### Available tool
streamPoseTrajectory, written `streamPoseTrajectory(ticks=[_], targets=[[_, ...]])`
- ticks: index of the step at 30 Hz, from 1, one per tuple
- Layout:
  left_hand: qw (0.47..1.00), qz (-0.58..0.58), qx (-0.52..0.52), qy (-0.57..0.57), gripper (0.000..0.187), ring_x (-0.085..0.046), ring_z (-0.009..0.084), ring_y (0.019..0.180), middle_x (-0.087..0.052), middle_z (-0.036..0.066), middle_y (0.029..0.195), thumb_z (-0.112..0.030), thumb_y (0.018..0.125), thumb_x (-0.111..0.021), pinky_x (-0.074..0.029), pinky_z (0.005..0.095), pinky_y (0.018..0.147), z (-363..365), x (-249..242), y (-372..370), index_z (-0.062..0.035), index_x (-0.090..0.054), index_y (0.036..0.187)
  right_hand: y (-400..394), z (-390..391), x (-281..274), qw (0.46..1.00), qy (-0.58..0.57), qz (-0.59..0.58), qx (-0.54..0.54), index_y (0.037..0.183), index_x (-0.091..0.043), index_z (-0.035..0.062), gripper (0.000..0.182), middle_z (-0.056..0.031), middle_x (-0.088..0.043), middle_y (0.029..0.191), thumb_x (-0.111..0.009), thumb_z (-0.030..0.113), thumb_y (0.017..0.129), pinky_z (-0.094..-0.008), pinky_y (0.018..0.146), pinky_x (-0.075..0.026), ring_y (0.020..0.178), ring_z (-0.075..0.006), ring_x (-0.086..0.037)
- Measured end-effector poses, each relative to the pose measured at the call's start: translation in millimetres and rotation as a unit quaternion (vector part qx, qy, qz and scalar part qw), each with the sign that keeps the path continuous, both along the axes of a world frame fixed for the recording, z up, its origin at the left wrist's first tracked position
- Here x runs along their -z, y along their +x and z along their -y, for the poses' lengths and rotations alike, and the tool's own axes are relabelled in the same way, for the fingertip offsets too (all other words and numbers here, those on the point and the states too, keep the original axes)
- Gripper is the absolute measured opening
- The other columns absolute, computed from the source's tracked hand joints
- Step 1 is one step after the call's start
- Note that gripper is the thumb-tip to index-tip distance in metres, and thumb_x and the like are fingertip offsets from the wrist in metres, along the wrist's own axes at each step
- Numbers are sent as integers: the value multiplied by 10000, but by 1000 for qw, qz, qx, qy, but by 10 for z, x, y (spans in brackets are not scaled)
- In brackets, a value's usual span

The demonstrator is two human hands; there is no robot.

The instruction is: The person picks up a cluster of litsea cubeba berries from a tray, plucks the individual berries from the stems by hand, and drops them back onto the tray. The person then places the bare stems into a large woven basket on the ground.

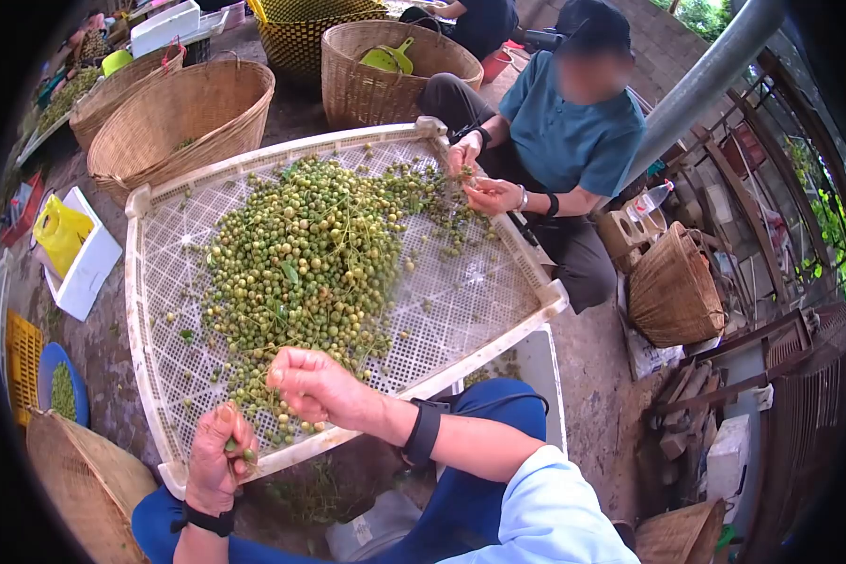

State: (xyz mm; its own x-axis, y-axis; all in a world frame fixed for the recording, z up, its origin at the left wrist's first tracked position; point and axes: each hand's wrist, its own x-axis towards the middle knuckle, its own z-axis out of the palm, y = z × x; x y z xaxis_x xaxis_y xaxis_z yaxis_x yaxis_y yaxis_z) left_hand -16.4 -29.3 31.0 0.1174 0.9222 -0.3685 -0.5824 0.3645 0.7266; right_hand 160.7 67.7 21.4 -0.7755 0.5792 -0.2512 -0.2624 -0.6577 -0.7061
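A wide heap of small round green-yellow fruits (301, 258), some on thin stems with a few leaves, lies on a white mesh tray (470, 320). At the tray's near left corner, my left hand (218, 456) is closed around a few green fruits, which show between its fingers. My right hand (320, 387) is just above the heap's near edge, its thumb and fingertips pinched together. Whatever may be between those fingertips is too small to make out. Both wrists wear black bands.
Across the tray a co-worker's hands (489, 188) are at its far right edge. Woven baskets (188, 117) stand behind the tray, one holding a green scoop (388, 58). A white foam box (83, 258) and a blue basin (63, 381) are at left. A metal pole (705, 89) slants at right.
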Motion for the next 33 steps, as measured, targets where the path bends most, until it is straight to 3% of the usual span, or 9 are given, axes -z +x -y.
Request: streamPoseTrajectory(ticks=[1,5,9,17,20,21,23,28,33], targets=[[1000,-5,-24,-4,361,-324,82,332,-311,-10,444,-309,895,-466,-239,208,281,4,-12,-30,-89,-412,615,22,-18,-10,997,-60,-53,4,859,-511,82,134,34,-420,529,-543,212,859,-189,335,-220,381,-34,-317],[998,18,-61,-7,293,-294,62,351,-325,-18,484,-186,868,-444,-225,196,301,-33,-29,-66,-113,-372,593,65,-24,-106,998,-50,7,30,903,-518,55,126,27,-380,523,-511,172,857,-191,338,-234,385,-47,-302],[998,54,-12,34,296,-302,55,384,-334,-19,517,-264,881,-471,-244,187,294,-22,64,-91,-79,-408,659,32,86,114,993,-99,-29,-54,943,-522,57,143,-15,-497,633,-495,163,852,-174,353,-244,416,-45,-332],[1000,12,-13,11,341,-346,34,391,-364,-25,528,-318,923,-409,-285,160,330,1,32,-42,-67,-453,696,-132,246,68,988,-114,-5,-105,907,-507,64,180,-25,-524,726,-492,241,876,-161,347,-263,470,-48,-401],[985,-156,6,74,340,-362,31,377,-411,-17,517,-302,933,-385,-291,154,324,25,76,-21,-58,-477,715,-180,290,32,980,-38,95,-171,891,-525,70,203,21,-541,693,-530,273,870,-166,380,-285,515,-27,-409],[986,-151,9,75,340,-362,31,377,-411,-17,517,-302,933,-385,-291,154,324,35,78,-16,-58,-477,715,-204,307,3,980,-39,99,-167,891,-525,70,203,21,-541,693,-530,273,870,-166,380,-285,515,-27,-409],[989,-135,4,57,340,-371,32,363,-421,-17,513,-294,935,-383,-285,157,317,53,70,-18,-56,-481,714,-262,331,-52,964,168,85,-190,899,-542,56,202,23,-572,711,-549,255,866,-172,433,-307,549,-8,-406],[992,-109,-36,52,333,-369,41,348,-412,-23,508,-297,930,-399,-299,165,306,91,103,-35,-59,-470,708,-305,341,31,958,185,115,-187,891,-543,50,203,19,-571,706,-555,251,864,-176,425,-287,521,-3,-379],[984,4,-178,7,310,-361,38,368,-361,-49,526,-322,922,-414,-320,179,315,91,86,-104,-105,-431,702,-364,316,46,982,1,74,-172,827,-515,70,194,24,-507,620,-559,256,858,-167,339,-215,409,-13,-317]])
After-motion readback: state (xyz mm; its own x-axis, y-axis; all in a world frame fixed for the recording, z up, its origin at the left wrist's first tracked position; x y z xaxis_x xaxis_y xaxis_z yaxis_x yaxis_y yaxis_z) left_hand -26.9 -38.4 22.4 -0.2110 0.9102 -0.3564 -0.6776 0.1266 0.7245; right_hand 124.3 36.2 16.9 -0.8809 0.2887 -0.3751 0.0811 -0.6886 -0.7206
